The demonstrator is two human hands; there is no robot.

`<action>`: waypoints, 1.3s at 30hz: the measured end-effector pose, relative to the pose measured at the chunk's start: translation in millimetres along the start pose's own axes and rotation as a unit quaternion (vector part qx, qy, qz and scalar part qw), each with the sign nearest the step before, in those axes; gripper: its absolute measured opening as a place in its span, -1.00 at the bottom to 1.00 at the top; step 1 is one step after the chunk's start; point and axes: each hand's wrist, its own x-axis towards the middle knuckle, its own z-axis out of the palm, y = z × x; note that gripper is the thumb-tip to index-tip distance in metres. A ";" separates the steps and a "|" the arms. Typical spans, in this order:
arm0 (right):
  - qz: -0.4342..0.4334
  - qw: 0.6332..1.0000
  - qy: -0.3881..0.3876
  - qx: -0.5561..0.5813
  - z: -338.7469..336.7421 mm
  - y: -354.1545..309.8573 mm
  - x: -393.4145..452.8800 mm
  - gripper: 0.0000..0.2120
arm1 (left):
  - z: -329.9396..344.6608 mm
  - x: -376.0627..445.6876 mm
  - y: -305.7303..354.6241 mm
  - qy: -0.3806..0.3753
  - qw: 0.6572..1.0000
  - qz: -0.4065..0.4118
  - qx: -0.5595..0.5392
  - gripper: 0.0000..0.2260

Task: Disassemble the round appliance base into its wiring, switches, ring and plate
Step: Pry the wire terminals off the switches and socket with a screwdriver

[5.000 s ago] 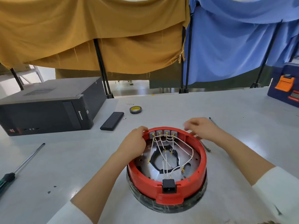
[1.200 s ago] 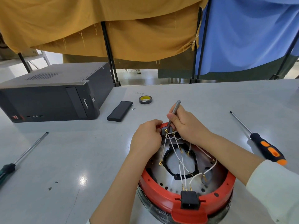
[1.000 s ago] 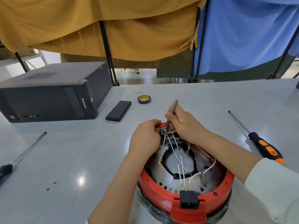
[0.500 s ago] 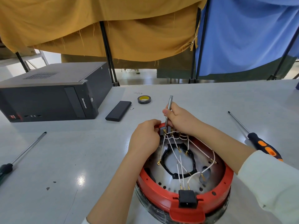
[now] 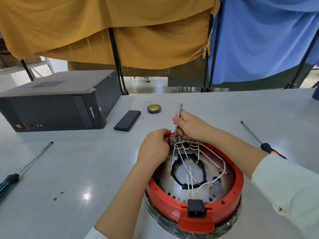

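The round appliance base lies upside down on the table, with a red ring (image 5: 172, 199) around a metal plate (image 5: 187, 171). White wires (image 5: 191, 173) run from a black socket (image 5: 196, 207) at the near rim to grey switches (image 5: 173, 140) at the far rim. My left hand (image 5: 155, 147) grips the far rim at the leftmost switch. My right hand (image 5: 191, 125) holds a thin grey metal tool (image 5: 178, 118) almost upright, its tip at that switch's terminals.
A black computer case (image 5: 55, 104) stands at the left. A black flat device (image 5: 127, 120) and a tape roll (image 5: 154, 108) lie beyond the base. One screwdriver (image 5: 25, 167) lies at the left, another with an orange-black handle (image 5: 262, 142) at the right. Cloth hangs behind the table.
Five seconds ago both hands held the rim with no tool. Over the last second the tool in my right hand has swung from a tilt to nearly upright at the switches.
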 end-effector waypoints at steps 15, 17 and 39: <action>-0.074 0.993 0.084 0.035 13.0 18.7 -13.6 -0.82 | 0.6 1.8 -0.5 0.007 1.000 -0.001 0.001 -0.67; -0.077 0.993 0.083 0.035 13.1 18.6 -13.5 -0.82 | 0.6 1.6 -0.4 0.008 1.000 -0.001 -0.003 -0.68; 0.040 0.992 0.029 -0.116 13.9 5.3 14.5 -0.76 | 1.0 1.3 0.5 0.002 1.000 -0.002 0.002 -0.65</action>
